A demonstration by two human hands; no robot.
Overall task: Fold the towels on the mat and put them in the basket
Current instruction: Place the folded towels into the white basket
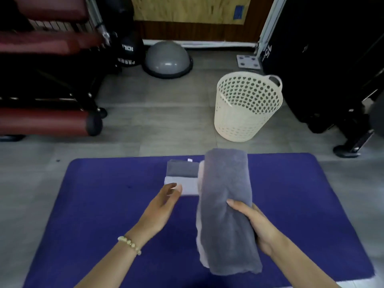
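While in right hand (256, 227), folded towel (224, 179); basket (241, 121) beyond

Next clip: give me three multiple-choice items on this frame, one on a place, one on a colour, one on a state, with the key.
1. The cream perforated plastic basket stands:
A on the mat; B on the grey floor beyond the mat; C on a table.
2. The flat foam mat is:
A purple; B green; C black.
3. The right hand is:
A lying flat on the mat; B gripping the folded grey towel; C inside the basket.

Key: 1 B, its base sits on floor past the mat's far edge. 2 A, its bare surface is purple. 3 B, thumb and fingers curl round the towel.
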